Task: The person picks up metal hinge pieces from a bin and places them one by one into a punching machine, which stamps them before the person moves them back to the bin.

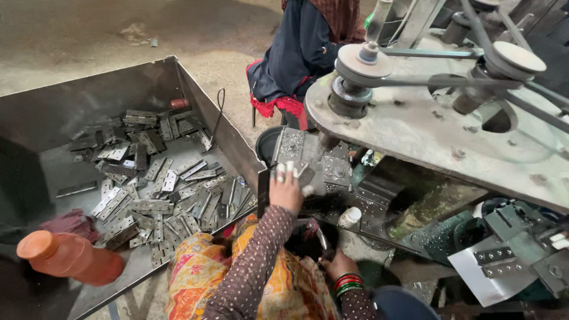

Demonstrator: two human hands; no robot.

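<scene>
Steel hinge sits under the machine, pinched in the left hand's closed grip; keep taped fingers back. Right hand low, its grip impossible to tell.

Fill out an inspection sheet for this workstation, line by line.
Surface: grimy metal machine plate with pulleys and belts.
Job's things: left hand presses a metal hinge under the plate; the hinge pile fills the metal bin.
Clutter: orange bottle, red rag, white cup.
Grippers: left hand's fingertips are taped; right hand is low and holds a thin tool, bangles at the wrist.
Cables: nothing seen.
Surroundings: dirt floor; another person sits beyond.
</scene>
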